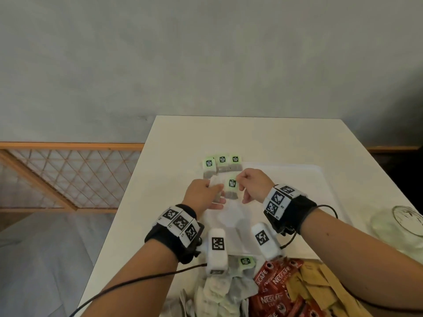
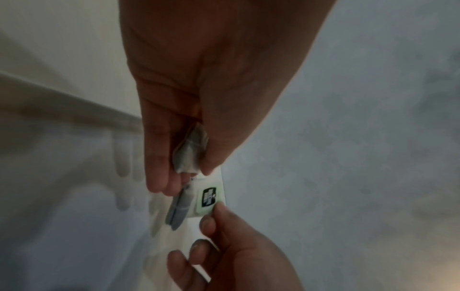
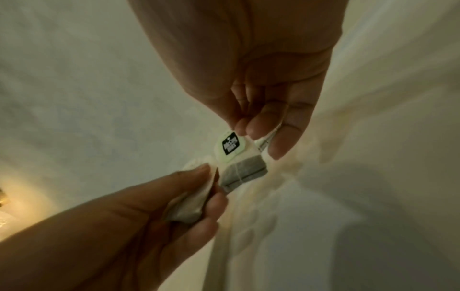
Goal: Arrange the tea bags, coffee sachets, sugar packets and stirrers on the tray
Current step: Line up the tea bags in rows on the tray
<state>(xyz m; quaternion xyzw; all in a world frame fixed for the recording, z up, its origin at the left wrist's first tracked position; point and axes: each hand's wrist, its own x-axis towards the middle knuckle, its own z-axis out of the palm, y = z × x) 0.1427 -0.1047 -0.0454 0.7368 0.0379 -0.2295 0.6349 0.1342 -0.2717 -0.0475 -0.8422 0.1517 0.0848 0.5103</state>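
Note:
A white tray (image 1: 295, 186) lies on the white table (image 1: 251, 138). Three green-tagged tea bags (image 1: 221, 164) sit in a row at the tray's far left corner. Just in front of them my right hand (image 1: 239, 182) pinches the top of another green-tagged tea bag (image 1: 231, 189), which hangs over the tray. In the right wrist view this tea bag (image 3: 239, 163) dangles from my right hand's fingertips (image 3: 251, 128). My left hand (image 1: 215, 193) grips a small bundle of tea bags (image 2: 190, 153) between thumb and fingers, touching the pinched one.
At the table's near edge lies a heap of loose tea bags (image 1: 219, 291), red coffee sachets (image 1: 274, 284) and brown packets and stirrers (image 1: 320, 282). A glass jar (image 1: 398, 223) stands at the right. A wooden lattice rail (image 1: 68, 177) runs left of the table.

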